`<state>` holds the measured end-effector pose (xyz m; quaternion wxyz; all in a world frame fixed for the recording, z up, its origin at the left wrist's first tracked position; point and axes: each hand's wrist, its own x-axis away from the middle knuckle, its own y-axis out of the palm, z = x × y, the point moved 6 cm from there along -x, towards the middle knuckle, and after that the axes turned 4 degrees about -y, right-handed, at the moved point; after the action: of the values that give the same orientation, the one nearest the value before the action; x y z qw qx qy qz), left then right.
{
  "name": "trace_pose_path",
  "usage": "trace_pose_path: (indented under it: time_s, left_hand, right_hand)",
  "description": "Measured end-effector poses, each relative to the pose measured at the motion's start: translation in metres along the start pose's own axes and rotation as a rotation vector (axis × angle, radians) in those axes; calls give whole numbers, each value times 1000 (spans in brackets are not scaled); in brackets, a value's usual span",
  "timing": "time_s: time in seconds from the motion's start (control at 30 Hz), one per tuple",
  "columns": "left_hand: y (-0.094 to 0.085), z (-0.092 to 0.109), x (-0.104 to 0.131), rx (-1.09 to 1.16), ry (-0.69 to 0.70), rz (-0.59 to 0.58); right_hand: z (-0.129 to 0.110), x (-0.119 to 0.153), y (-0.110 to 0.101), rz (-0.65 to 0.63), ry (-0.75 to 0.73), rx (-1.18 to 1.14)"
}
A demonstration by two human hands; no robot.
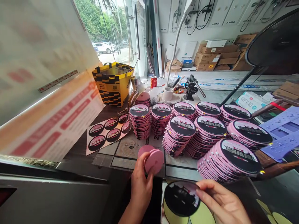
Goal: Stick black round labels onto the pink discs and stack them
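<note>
My left hand (142, 180) pinches pink foam-like discs (157, 160) between thumb and fingers, near the table's front edge. Another pink disc (142, 150) shows just behind them; whether it is held too I cannot tell. Between thumb and forefinger, my right hand (221, 197) has the edge of a round black sticker (179, 200) with a pink and white print. It is tilted above a label sheet (202, 214) with bare yellow-green circles. Beyond my hands stand several stacks of pink discs (140, 124) topped with the same black print, several with small pins around their rims.
On the left lie a sheet of round stickers (112, 134) and a yellow-black bag (112, 84). Behind the stacks are a red can (153, 82), a white cup (167, 94) and a black reel (192, 87). A fan (273, 40) and purple slatted piece (281, 133) are at right.
</note>
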<state>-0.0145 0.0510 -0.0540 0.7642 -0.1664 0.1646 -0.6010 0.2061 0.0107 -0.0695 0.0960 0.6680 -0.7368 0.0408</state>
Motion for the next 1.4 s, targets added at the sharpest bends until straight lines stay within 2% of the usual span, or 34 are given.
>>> trace_pose_path:
  time_s: [0.07,0.13,0.2,0.23,0.3,0.4,0.57,0.8,1.4]
  left_hand:
    - [7,0,17,284,-154,-115]
    - [20,-2,37,608,-420,-268]
    - [31,-2,58,823,-660,-403]
    - [34,-1,65,894,-738,-456]
    - [37,2,74,1020,-808,-537]
    - [37,3,76,1132,-832,-621]
    - [37,4,76,1183,-830,-703]
    - [36,9,76,1147,-822,-712]
    - [38,9,77,1129,-698,-758]
  right_hand:
    - [-9,-5,11,20,28,-84]
    - [-17,-8,25,-2,67,-139]
    - [-19,-9,34,-20,102,-150]
    - [-19,-9,35,-17,114,-148]
    - [-16,-9,33,-6,131,-144]
    - [-9,-8,27,-6,153,-153]
    - [-8,-8,22,-43,160,-145]
    - [-16,-13,23,-124,118,-55]
    - [-16,-10,22,-119,140,5]
